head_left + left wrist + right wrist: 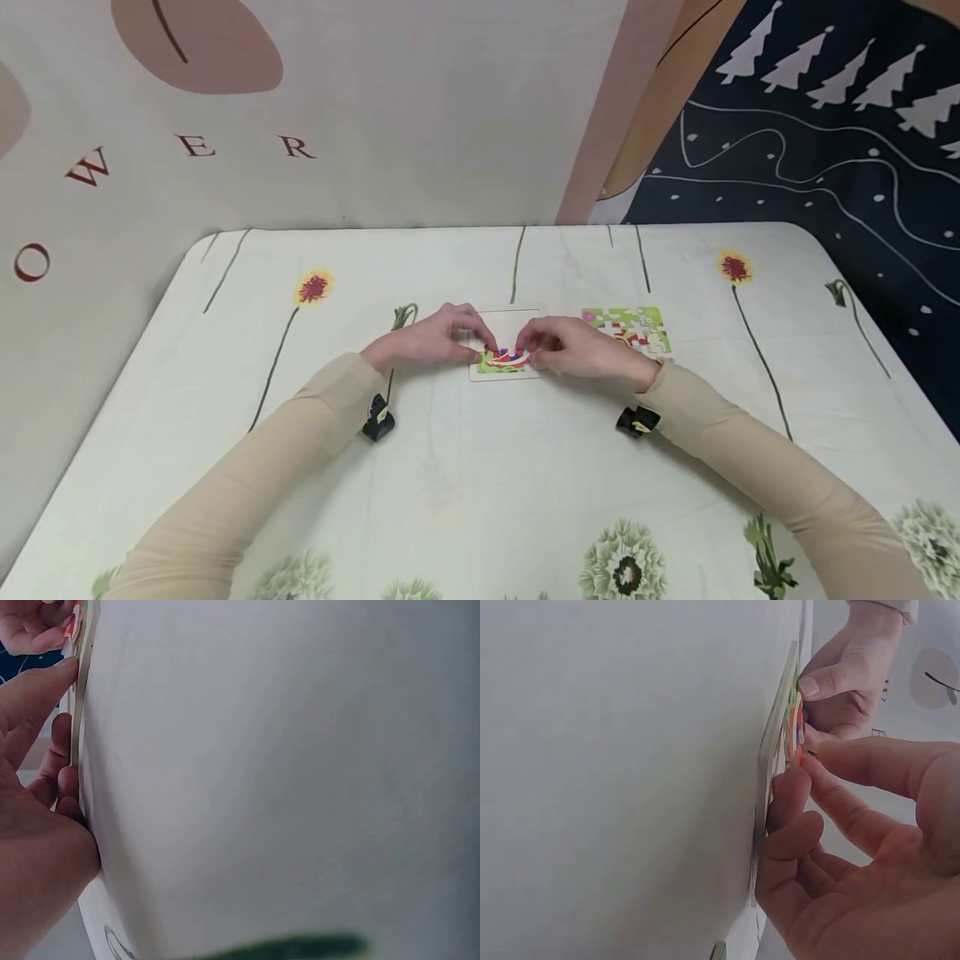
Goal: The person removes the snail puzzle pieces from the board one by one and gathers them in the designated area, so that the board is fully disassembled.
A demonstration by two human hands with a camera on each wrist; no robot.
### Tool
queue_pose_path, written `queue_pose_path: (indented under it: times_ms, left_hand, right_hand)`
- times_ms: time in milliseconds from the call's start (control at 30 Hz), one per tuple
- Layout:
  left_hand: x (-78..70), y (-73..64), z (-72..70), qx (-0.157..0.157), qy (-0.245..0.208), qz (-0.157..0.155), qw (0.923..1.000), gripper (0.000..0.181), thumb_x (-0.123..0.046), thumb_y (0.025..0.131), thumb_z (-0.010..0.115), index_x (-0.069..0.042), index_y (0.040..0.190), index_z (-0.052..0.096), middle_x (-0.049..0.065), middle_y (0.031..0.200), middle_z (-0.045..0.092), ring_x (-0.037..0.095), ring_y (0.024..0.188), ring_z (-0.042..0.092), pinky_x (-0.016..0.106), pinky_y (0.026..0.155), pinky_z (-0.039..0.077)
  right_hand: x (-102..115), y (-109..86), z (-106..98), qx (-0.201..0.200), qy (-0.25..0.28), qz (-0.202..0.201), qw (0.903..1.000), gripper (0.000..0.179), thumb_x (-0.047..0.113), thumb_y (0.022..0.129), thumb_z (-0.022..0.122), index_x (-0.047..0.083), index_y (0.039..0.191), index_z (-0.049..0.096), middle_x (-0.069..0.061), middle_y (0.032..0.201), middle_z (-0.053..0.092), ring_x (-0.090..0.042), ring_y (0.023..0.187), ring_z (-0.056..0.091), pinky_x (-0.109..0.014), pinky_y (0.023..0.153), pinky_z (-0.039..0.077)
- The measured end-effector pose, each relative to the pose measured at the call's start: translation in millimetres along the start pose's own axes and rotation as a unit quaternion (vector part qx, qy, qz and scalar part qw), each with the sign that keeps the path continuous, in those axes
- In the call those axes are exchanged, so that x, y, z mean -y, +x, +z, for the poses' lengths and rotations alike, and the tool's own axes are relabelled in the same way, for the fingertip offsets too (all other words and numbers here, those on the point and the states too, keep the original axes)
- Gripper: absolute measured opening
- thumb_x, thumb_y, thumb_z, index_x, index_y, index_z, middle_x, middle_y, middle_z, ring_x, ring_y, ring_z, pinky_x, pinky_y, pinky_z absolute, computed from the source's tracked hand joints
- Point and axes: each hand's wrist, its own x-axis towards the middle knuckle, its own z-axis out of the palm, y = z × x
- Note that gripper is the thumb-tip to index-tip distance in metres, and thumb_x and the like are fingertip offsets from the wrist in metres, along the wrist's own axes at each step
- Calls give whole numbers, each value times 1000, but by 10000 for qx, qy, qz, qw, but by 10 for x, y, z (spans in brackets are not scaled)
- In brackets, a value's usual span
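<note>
A thin pale puzzle board [507, 327] lies on the table between the hands, with several joined puzzle pieces [504, 364] in green, red, white and blue along its near side. My left hand [442, 335] is at the board's left part; its thumb rests on the green end of the pieces in the right wrist view. From the other side my right hand [581, 346] pinches a puzzle piece [800, 756] between thumb and index finger at the right end of the joined pieces. In the right wrist view the pieces there stand slightly raised off the board.
A second puzzle [626, 320], green with pink and red patches, lies just behind the right hand and is partly covered by it. The white tablecloth [480, 467] has printed flowers. A patterned cloth wall [450, 108] rises behind the table's far edge.
</note>
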Motion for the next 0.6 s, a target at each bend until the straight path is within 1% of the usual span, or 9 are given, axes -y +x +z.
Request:
queue_pose_path:
  times_ms: [100, 233, 367, 467, 600]
  left_hand:
    - [0, 0, 1, -5, -5, 26, 10000, 27, -7, 86, 69, -8, 112, 74, 9, 119, 62, 26, 119, 41, 42, 104, 26]
    - [8, 3, 0, -12, -15, 14, 10000, 26, -7, 86, 69, -9, 111, 74, 9, 119, 62, 27, 119, 40, 43, 104, 25]
    - [9, 3, -1, -7, -38, 14, 10000, 26, -7, 86, 68, -9, 111, 74, 9, 118, 61, 27, 121, 40, 44, 105, 24]
    - [4, 1, -2, 11, -65, 12, 10000, 26, -7, 86, 68, -9, 111, 74, 8, 118, 61, 27, 121, 40, 46, 106, 24]
    - [5, 5, 0, 26, -90, 24, 10000, 26, -7, 86, 68, -9, 111, 73, 9, 118, 61, 27, 121, 41, 47, 107, 24]
  right_hand:
    - [7, 4, 0, 1, 93, -11, 10000, 23, 2, 90, 59, 6, 112, 65, -8, 100, 65, -16, 82, 58, -30, 75, 46]
    - [4, 5, -5, 17, 175, -107, 9998, 23, -1, 90, 57, 5, 111, 64, -9, 100, 65, -18, 84, 58, -30, 77, 47]
    - [8, 8, -12, 25, 317, -149, 9994, 24, -3, 90, 54, 4, 110, 64, -11, 100, 65, -18, 84, 57, -29, 73, 47]
    - [11, 15, -8, 11, 429, -93, 9990, 21, -2, 91, 55, 4, 109, 64, -11, 98, 65, -18, 83, 58, -27, 69, 47]
    - [8, 32, 10, -30, 469, -40, 9989, 16, 1, 93, 56, 5, 107, 64, -10, 93, 66, -17, 81, 60, -27, 67, 47]
